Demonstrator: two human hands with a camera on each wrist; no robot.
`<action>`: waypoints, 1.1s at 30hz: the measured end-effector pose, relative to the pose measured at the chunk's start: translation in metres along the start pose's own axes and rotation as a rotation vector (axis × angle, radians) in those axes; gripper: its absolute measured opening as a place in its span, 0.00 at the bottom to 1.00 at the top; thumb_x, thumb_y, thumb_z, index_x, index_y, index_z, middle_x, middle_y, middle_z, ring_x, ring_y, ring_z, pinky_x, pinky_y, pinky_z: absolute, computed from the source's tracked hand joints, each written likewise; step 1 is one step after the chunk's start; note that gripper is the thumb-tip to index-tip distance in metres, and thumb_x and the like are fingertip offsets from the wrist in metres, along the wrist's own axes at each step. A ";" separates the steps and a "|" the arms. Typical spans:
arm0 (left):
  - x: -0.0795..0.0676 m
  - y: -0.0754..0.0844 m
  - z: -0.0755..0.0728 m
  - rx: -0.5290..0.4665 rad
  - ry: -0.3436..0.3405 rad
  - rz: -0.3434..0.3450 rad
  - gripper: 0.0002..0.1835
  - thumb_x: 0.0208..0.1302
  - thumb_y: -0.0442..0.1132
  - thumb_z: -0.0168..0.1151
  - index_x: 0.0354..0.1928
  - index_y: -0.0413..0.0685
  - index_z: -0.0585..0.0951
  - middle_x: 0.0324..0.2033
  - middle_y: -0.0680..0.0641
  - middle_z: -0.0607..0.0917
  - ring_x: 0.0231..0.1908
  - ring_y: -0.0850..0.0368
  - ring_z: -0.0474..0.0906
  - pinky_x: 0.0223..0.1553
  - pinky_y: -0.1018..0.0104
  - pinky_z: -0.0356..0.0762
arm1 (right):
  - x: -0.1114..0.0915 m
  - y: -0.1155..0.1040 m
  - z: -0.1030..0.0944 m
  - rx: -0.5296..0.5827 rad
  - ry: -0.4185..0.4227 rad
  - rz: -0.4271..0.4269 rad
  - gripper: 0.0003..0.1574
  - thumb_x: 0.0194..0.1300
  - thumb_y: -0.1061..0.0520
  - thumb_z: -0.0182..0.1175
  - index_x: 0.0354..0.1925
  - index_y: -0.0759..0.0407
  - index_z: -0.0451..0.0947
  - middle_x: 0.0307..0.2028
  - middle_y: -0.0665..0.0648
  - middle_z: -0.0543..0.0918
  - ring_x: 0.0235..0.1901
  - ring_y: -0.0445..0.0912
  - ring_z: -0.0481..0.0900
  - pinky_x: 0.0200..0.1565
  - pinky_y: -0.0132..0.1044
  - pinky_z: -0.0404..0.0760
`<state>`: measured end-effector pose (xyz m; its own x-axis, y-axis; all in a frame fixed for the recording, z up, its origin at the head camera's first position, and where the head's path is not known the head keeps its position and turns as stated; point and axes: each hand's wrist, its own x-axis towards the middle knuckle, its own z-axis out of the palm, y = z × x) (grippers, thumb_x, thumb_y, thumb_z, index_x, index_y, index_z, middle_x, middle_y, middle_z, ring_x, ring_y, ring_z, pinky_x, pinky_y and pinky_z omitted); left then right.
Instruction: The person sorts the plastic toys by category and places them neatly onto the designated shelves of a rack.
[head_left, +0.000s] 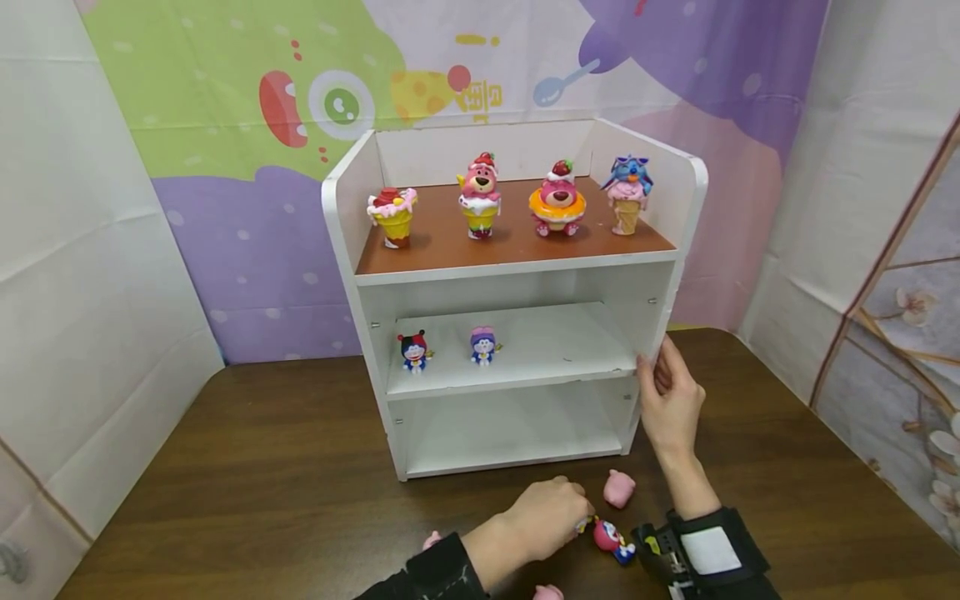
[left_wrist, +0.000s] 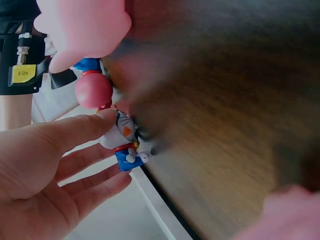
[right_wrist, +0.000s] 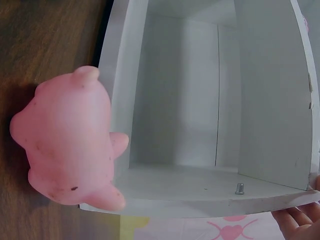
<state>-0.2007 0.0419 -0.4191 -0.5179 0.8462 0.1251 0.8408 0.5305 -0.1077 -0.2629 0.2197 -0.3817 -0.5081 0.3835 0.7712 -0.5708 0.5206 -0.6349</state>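
Note:
Low over the table in front of the shelf, my left hand [head_left: 546,518] pinches a small blue-and-white cat figurine [left_wrist: 127,156] between thumb and fingers. In the head view the hand mostly hides it. Beside it lies another figurine with a round red head [head_left: 604,536]. My right hand [head_left: 673,408] grips the right side panel of the white shelf [head_left: 510,387], at middle-board height. A pink pig figure [head_left: 618,488] sits on the table between the hands and looms large in the right wrist view. Two small blue figurines [head_left: 414,353] stand on the middle board's left half.
Along the brown top board [head_left: 442,254] stand several ice-cream-themed figures, among them a pink bear in an orange ring [head_left: 557,204]. More pink pieces [head_left: 548,592] lie near the front of the wooden table [head_left: 270,467]. Printed cloth [head_left: 247,267] hangs behind.

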 end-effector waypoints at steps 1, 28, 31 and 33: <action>0.000 -0.001 0.000 -0.011 0.003 0.003 0.08 0.44 0.39 0.67 0.30 0.58 0.83 0.26 0.58 0.80 0.28 0.65 0.71 0.27 0.76 0.74 | 0.000 0.000 0.000 -0.002 0.000 -0.002 0.23 0.55 0.67 0.56 0.52 0.65 0.73 0.39 0.72 0.80 0.36 0.49 0.78 0.34 0.15 0.72; -0.017 -0.036 0.010 -1.186 0.076 -0.273 0.11 0.46 0.21 0.60 0.36 0.29 0.76 0.32 0.33 0.81 0.33 0.52 0.77 0.35 0.73 0.77 | 0.000 0.002 0.001 -0.021 0.001 -0.011 0.23 0.56 0.66 0.56 0.52 0.63 0.73 0.39 0.71 0.81 0.36 0.41 0.77 0.33 0.14 0.72; -0.018 -0.037 0.013 -1.206 0.079 -0.284 0.11 0.45 0.20 0.60 0.35 0.28 0.76 0.32 0.33 0.81 0.32 0.53 0.77 0.35 0.72 0.77 | 0.000 0.002 0.000 -0.018 0.002 -0.017 0.23 0.55 0.66 0.56 0.52 0.63 0.73 0.39 0.71 0.81 0.36 0.35 0.76 0.33 0.14 0.72; -0.019 -0.037 0.014 -1.198 0.080 -0.291 0.11 0.45 0.20 0.60 0.35 0.28 0.76 0.32 0.33 0.81 0.32 0.54 0.77 0.35 0.72 0.77 | 0.000 0.003 0.000 -0.015 0.003 -0.018 0.23 0.55 0.66 0.56 0.52 0.63 0.73 0.39 0.71 0.81 0.36 0.33 0.76 0.33 0.14 0.72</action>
<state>-0.2241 0.0071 -0.4309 -0.7345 0.6762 0.0576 0.3314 0.2832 0.9000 -0.2647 0.2210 -0.3830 -0.4954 0.3761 0.7830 -0.5700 0.5394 -0.6198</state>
